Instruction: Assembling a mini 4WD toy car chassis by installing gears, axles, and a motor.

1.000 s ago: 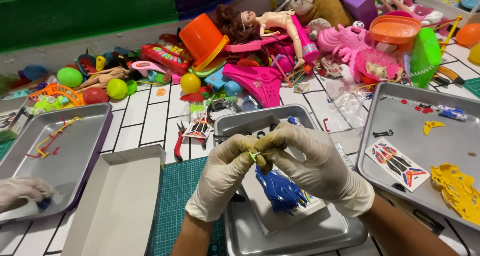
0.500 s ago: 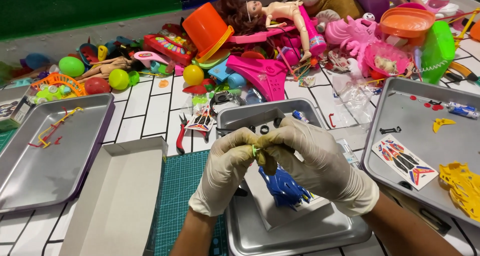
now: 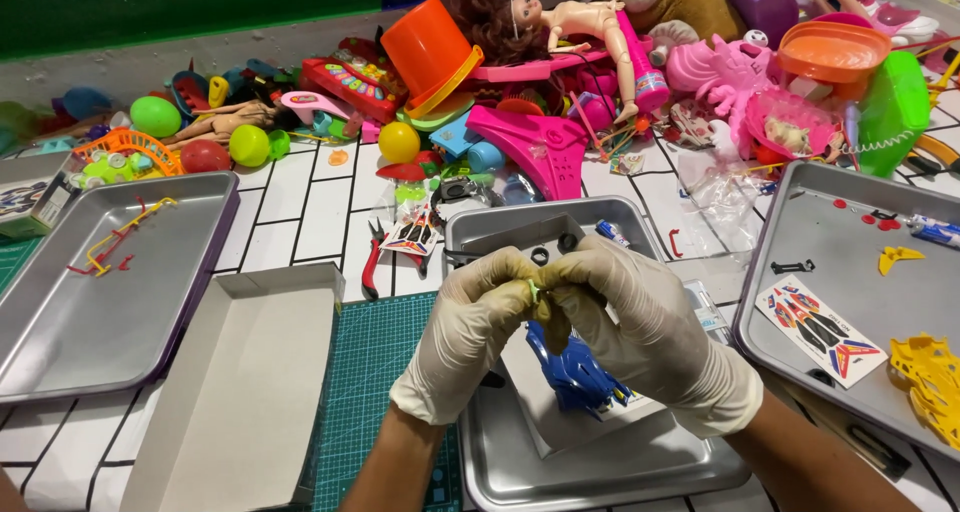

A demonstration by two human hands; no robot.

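Head view: gloved left hand (image 3: pixel 470 332) and right hand (image 3: pixel 640 327) pinching small green piece (image 3: pixel 535 290).

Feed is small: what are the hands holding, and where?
Both gloved hands, left hand and right hand, pinch a small green piece between their fingertips; its exact kind cannot be told.

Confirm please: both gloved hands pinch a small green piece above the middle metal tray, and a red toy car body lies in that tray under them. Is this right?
Not quite. The head view shows the toy car body is blue, not red. The rest holds: the left hand and right hand, both gloved, pinch the small green piece above the middle metal tray.
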